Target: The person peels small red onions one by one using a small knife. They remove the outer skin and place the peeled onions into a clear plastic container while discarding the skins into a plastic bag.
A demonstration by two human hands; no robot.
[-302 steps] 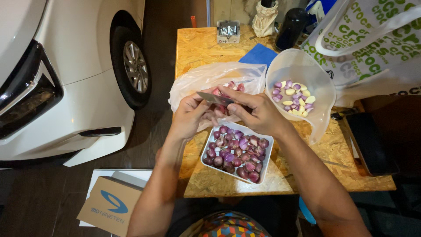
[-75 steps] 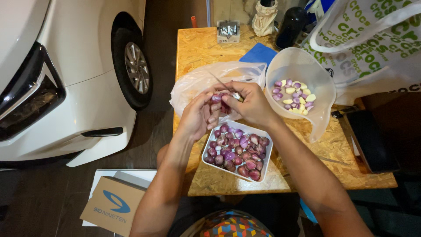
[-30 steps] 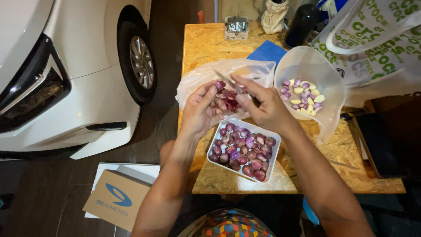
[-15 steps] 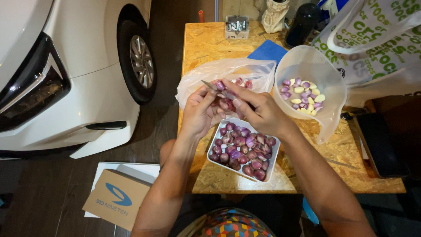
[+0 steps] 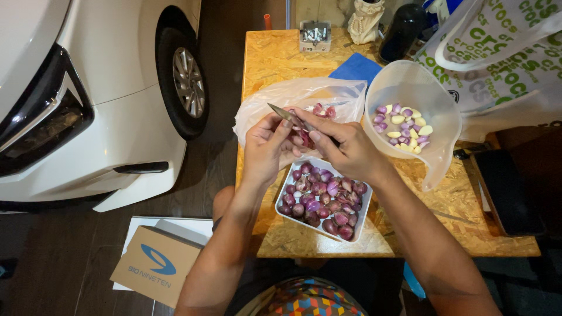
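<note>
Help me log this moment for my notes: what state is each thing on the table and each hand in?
Left hand: closed around a shallot.
Right hand: gripping a small knife, blade pointing left.
White tray: full of unpeeled shallots.
Clear bowl: tilted, holding peeled shallots.
Plastic bag: open, holding peelings.
Metal container: upright, open.

Right hand (image 5: pixel 345 149) grips a small knife (image 5: pixel 287 115), blade pointing left. Left hand (image 5: pixel 266 146) holds a shallot (image 5: pixel 304 137) against the blade. Both hands above the white tray (image 5: pixel 366 213) of purple shallots near the surface's (image 5: pixel 275 58) front edge. Clear tub (image 5: pixel 436 117) of peeled pieces toward right edge.
</note>
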